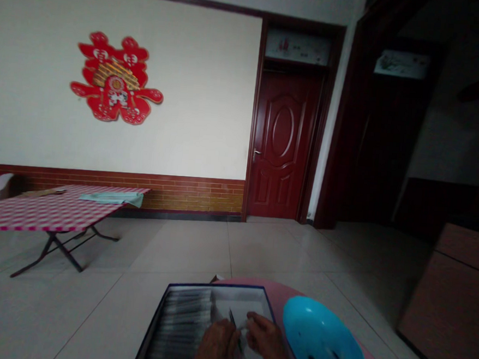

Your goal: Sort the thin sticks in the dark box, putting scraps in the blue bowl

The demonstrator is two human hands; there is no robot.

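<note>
Over a shallow box (pixel 240 293) with a white inside and dark blue rim, both my hands work close together. My left hand (pixel 216 342) is closed, its fingers curled against a thin dark pen-like stick (pixel 232 317) whose pointed end sticks up. Just beside it, my right hand (pixel 267 340) has its fingers bent in a pinch near a pale, clear scrap; what it grips is blurred. The left part of the box holds several slim packets (pixel 182 323) in clear wrapping, laid in a row. A blue plastic basin (pixel 315 321) with small dark pieces inside stands right of the box.
Box and basin rest on a pink round table (pixel 285 289). To the left stands a folding table (pixel 57 210) with a checked cover and a light green cloth (pixel 113 197). A brown cabinet (pixel 452 304) is at right; a red door (pixel 283 144) lies beyond the tiled floor.
</note>
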